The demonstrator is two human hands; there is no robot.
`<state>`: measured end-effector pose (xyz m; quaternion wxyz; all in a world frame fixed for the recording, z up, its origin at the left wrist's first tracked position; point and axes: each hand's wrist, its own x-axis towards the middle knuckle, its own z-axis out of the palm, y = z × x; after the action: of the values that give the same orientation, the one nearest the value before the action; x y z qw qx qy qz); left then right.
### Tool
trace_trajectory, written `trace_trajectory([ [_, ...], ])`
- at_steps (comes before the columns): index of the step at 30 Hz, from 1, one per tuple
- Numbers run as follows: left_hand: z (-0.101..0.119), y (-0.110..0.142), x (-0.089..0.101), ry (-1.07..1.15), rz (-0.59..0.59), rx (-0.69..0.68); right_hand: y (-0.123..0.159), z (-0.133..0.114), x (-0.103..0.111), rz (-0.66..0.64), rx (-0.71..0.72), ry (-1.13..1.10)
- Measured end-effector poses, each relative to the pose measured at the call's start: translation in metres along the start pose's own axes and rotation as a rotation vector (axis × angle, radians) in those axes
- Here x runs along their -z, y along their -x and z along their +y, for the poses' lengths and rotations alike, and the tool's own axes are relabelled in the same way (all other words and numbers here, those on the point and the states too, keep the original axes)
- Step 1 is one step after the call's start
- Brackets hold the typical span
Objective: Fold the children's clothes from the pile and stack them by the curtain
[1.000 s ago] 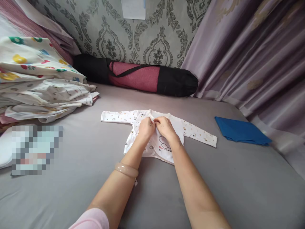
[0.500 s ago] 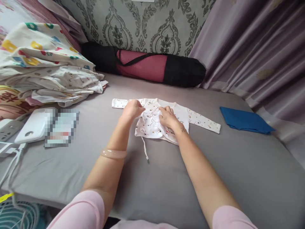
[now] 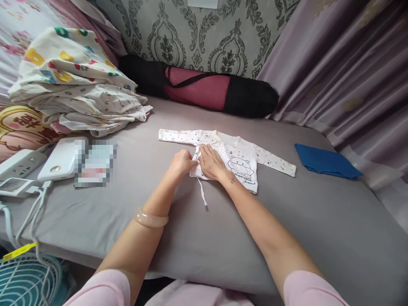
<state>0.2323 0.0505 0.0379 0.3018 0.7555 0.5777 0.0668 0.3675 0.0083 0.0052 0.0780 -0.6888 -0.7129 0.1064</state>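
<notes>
White printed shirt (image 3: 238,155), centre of frame: right hand (image 3: 212,163) flat, fingers close together, likely steadying it; left hand (image 3: 184,162), fingers apparently pinching its side edge.

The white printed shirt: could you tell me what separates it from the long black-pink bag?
In the head view, bare grey fabric sheet lies between shirt and bag.

R hand (image 3: 211,163) flattened, shirt print (image 3: 241,167) uncov'd
</notes>
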Motion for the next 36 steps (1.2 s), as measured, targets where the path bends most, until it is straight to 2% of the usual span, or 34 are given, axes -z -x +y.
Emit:
trace_trajectory([
  [6, -0.006, 0.003, 0.008, 0.109, -0.062, -0.015, 0.002, 0.002, -0.001, -0.021, -0.023, 0.03],
  [10, -0.014, 0.0, 0.007, 0.194, -0.172, 0.0, 0.003, 0.001, -0.001, -0.001, -0.012, 0.03],
  [12, -0.018, -0.002, 0.006, 0.211, -0.185, -0.001, 0.003, 0.0, -0.002, 0.008, -0.009, 0.025],
  [16, -0.018, -0.003, 0.009, 0.133, -0.134, 0.006, 0.003, 0.0, -0.004, 0.026, -0.01, -0.024],
  [19, -0.013, 0.0, 0.012, -0.019, -0.107, 0.01, 0.003, 0.008, 0.004, 0.029, 0.032, -0.191],
  [21, -0.01, 0.005, 0.013, -0.13, -0.033, 0.013, 0.006, 0.019, 0.016, 0.119, 0.021, -0.367],
  [24, -0.006, 0.015, 0.014, -0.268, 0.105, 0.01, 0.019, 0.038, 0.036, 0.334, -0.1, -0.535],
  [26, -0.002, 0.02, 0.014, -0.319, 0.194, -0.009, 0.034, 0.045, 0.046, 0.333, -0.165, -0.529],
  [29, 0.007, 0.026, 0.009, -0.289, 0.229, -0.185, 0.057, 0.042, 0.049, 0.179, -0.207, -0.402],
  [31, 0.014, 0.027, 0.0, -0.214, 0.137, -0.386, 0.069, 0.034, 0.045, 0.085, -0.221, -0.306],
  [33, 0.022, 0.028, -0.012, -0.152, 0.011, -0.569, 0.075, 0.025, 0.04, 0.045, -0.23, -0.233],
  [35, 0.027, 0.029, -0.024, -0.148, -0.066, -0.65, 0.078, 0.021, 0.038, 0.045, -0.226, -0.175],
  [36, 0.028, 0.029, -0.028, -0.165, -0.083, -0.644, 0.078, 0.02, 0.037, 0.052, -0.218, -0.153],
])
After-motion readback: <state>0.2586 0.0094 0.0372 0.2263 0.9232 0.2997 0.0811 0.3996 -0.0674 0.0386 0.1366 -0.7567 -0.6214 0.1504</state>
